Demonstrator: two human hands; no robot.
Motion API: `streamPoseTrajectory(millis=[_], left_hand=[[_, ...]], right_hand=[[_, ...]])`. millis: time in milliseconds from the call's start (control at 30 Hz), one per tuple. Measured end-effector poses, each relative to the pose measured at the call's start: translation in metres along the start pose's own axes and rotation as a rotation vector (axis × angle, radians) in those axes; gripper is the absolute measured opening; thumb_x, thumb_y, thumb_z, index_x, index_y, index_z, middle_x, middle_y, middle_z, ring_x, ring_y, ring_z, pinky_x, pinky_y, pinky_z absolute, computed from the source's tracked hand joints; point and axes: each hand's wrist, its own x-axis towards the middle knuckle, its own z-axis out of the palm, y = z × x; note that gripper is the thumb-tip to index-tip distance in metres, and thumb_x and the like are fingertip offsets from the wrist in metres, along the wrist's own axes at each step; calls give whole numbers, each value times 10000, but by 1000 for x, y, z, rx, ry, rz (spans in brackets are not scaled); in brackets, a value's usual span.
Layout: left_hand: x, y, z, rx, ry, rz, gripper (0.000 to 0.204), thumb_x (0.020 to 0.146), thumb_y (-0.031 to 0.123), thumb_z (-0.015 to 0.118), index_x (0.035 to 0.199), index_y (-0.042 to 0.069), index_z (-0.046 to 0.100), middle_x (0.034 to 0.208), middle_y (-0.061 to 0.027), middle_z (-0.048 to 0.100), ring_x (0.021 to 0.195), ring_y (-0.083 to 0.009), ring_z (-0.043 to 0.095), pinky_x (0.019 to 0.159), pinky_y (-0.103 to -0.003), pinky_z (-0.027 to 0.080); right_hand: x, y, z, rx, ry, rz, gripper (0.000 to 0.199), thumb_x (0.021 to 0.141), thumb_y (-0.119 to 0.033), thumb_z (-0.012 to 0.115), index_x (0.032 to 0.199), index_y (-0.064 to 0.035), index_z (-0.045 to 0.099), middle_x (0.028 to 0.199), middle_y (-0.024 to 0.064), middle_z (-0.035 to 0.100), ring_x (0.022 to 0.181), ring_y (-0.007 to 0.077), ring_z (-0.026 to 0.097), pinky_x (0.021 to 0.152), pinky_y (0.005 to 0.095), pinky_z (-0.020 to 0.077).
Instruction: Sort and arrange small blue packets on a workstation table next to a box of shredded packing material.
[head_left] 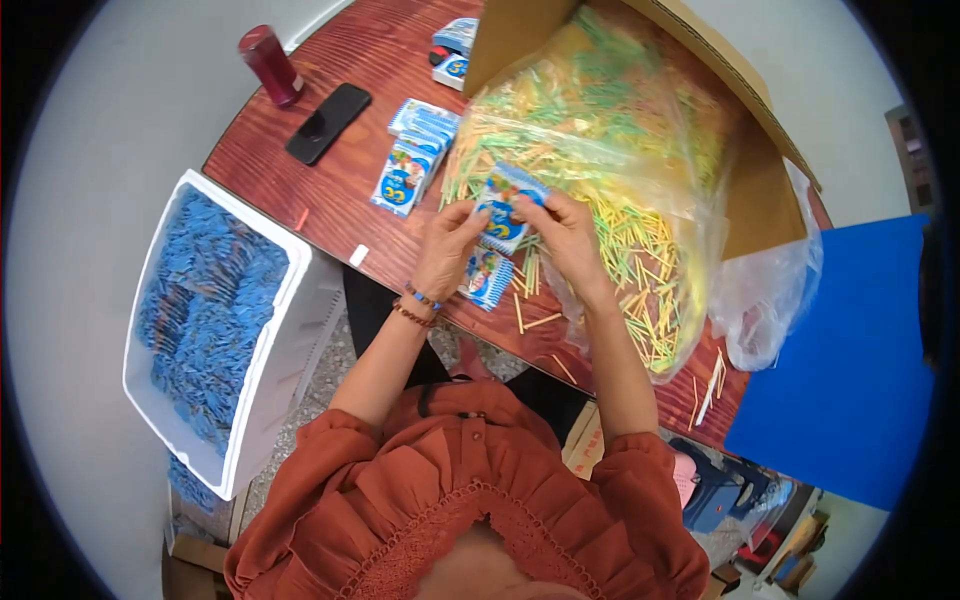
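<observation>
A small blue-and-white printed packet (503, 228) is held up over the table's near edge between both hands. My left hand (448, 246) pinches its left side, thumb on the front. My right hand (572, 240) grips its right side in the same way. Just below it lies another packet (487, 277) of the same kind. To the left a small pile of matching packets (402, 176) rests on the table. Beyond and right of my hands, thin yellow, green and orange sticks (640, 235) spill from a clear plastic bag (600, 150).
A cardboard box (765, 195) lies behind the sticks. On the red-brown wooden table (350, 210) are a black phone (328, 123) and a dark red bottle (271, 66). A white foam box (290, 330) full of blue packets stands left. At right is a blue panel (840, 360).
</observation>
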Motion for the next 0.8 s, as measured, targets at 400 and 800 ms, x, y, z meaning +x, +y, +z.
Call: streamPoseTrajectory(millis=[400, 800], left_hand=[[18, 62, -118, 1226, 516, 510, 154, 865, 101, 648, 942, -29, 679, 848, -87, 661, 776, -103, 597, 683, -247, 473], [19, 63, -113, 1432, 572, 610, 182, 845, 142, 664, 953, -3, 684, 885, -139, 685, 817, -222, 644, 743, -327, 493]], right_hand=[[84, 53, 105, -330, -28, 0, 215, 850, -196, 629, 779, 7, 624, 664, 128, 641, 592, 202, 647, 508, 326, 471], [-21, 50, 15, -1052, -105, -279, 310, 679, -281, 767, 763, -33, 602, 764, 104, 610, 779, 302, 591, 699, 394, 447]])
